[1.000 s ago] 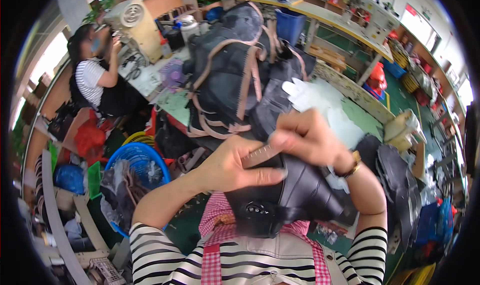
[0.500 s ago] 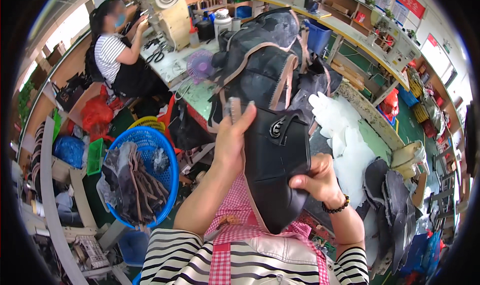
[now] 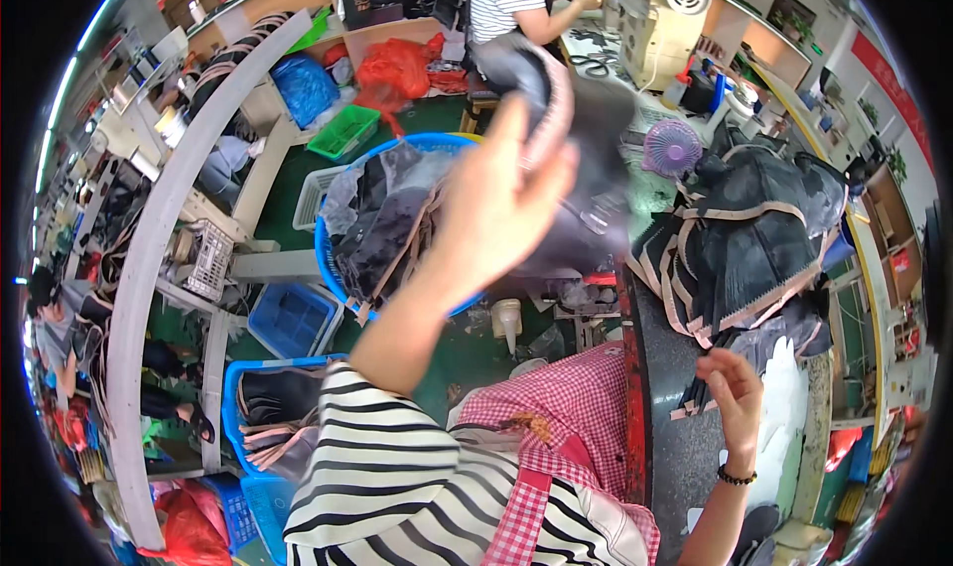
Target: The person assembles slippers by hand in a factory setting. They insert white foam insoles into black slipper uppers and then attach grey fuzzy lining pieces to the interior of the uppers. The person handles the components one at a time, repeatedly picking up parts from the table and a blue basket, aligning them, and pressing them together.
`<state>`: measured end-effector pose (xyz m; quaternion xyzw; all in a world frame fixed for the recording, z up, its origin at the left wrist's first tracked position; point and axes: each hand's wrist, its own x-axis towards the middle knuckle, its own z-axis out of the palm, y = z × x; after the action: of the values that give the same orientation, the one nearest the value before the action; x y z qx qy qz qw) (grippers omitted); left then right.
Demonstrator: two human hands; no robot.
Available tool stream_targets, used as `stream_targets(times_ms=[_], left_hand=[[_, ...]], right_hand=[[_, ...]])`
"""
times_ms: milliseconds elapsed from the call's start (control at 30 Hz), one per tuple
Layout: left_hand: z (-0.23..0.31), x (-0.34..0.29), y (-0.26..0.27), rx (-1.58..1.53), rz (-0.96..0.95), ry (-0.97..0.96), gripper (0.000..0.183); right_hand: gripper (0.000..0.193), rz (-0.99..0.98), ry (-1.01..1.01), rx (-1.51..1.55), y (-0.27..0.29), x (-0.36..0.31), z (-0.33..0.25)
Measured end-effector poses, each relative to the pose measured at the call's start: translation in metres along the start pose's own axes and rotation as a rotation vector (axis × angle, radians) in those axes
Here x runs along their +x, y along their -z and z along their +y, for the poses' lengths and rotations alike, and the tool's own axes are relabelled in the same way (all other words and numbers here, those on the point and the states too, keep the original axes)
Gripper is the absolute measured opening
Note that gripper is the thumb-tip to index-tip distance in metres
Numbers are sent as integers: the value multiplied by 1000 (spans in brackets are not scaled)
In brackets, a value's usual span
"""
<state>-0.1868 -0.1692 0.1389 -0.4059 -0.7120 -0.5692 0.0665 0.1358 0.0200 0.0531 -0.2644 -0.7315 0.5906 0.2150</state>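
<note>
My left hand, smeared by motion, is raised over the blue basket to the left of the table. In it is a black leather boot upper with a pale pink edge strip; a shiny ornament shows faintly on its lower part. My right hand is over the table's near part, fingers loosely bent and apart, holding nothing that I can see. Close to its fingertips lie some dark strips. Beyond it rests a heap of black leather uppers with pink-tan edging.
The round blue basket holds dark pieces and strips. A pale frame bar rises at the left. A purple fan stands by the heap. White sheets lie right of my right hand. A co-worker sits at a sewing machine.
My view has turned left. The boot upper, held in both hands before, has swung left in my left hand. My right hand has let go of it.
</note>
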Motion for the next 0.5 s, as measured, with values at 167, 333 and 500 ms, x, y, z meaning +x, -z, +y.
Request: stream_targets(times_ms=[167,333,500], left_hand=[[-63,23,52,1162,160,-75,54],[-336,-27,56,1425,-22,281,51],[-373,-74,35,1151,-98,570,49]], right_hand=[[24,-50,-114,-256,9,-24,37],[17,-37,-175,-290,4,-39,67],[14,148,-180,-250,4,-63,82]])
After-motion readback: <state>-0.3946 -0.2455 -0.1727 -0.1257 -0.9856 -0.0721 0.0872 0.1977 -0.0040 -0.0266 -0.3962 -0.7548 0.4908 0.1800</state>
